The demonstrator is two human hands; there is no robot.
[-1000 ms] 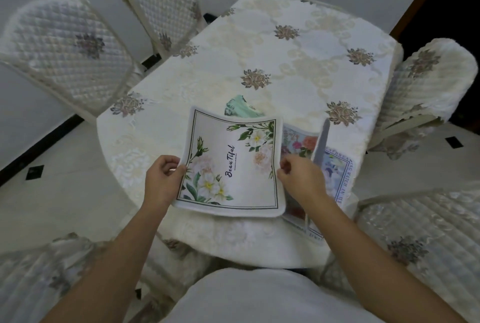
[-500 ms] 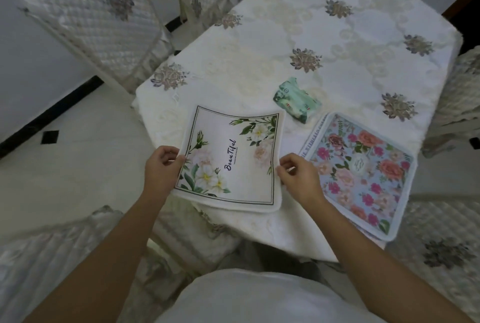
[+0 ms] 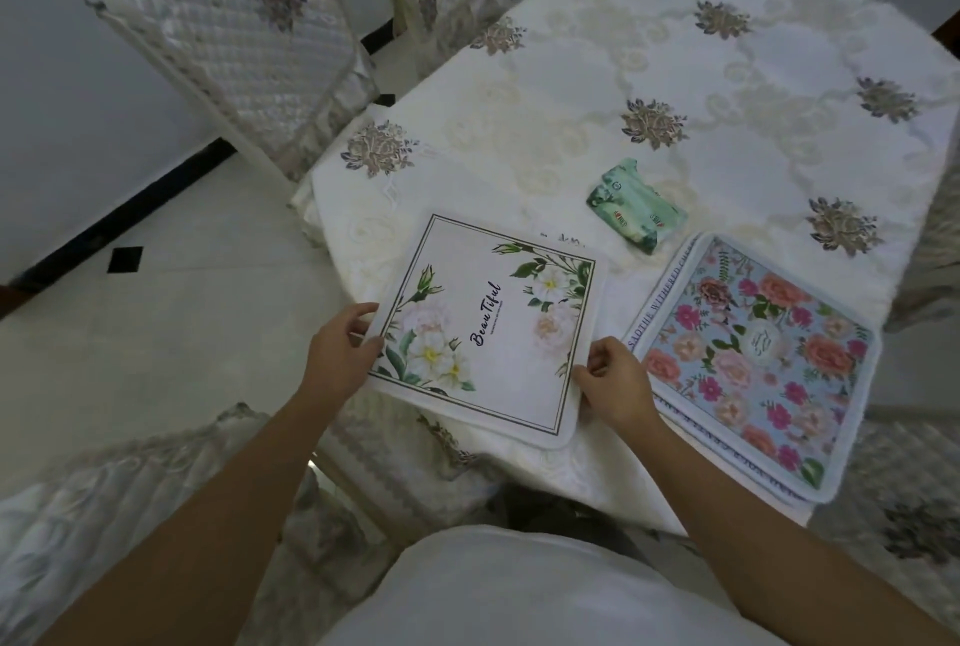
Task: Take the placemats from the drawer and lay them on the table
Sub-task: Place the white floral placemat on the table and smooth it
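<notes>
At the near edge of the worktop (image 3: 571, 74), both hands are holding a white placemat (image 3: 488, 328) printed with pale flowers. The left hand (image 3: 337, 359) is pinching its near-left edge in a narrow grip, and the right hand (image 3: 615, 383) is pinching its near-right edge likewise. Just to the right, a blue placemat (image 3: 753, 359) with pink and orange roses is lying flat, its near corner overhanging the edge. A green packet (image 3: 636, 211) is lying farther in, between the two mats.
</notes>
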